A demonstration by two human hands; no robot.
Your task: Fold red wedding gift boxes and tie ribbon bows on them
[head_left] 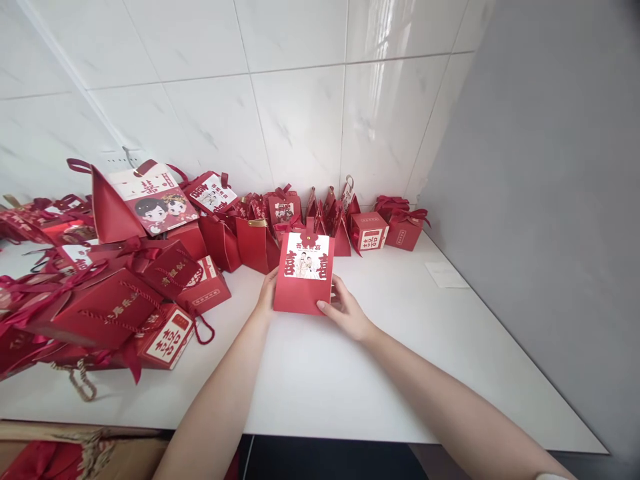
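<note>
Between both hands is a red gift box [303, 295] with a tapered top, a small ribbon loop and a white card showing a drawn couple and red characters. My left hand [268, 293] grips its left side, the fingers mostly hidden behind it. My right hand [347, 310] holds the right lower edge, thumb on the front face and fingers around the side. Just behind the held box stands a row of similar red boxes, among them a red box with a gold ribbon [257, 247] and a cube-shaped box with a white label [369, 232].
A heap of red gift boxes [95, 307] with ribbons and rope handles covers the left of the white table [310, 387]. A white slip [447, 275] lies at right. Tiled wall [300, 127] stands behind, a grey panel [550, 200] at right. An open carton [125, 453] is below left.
</note>
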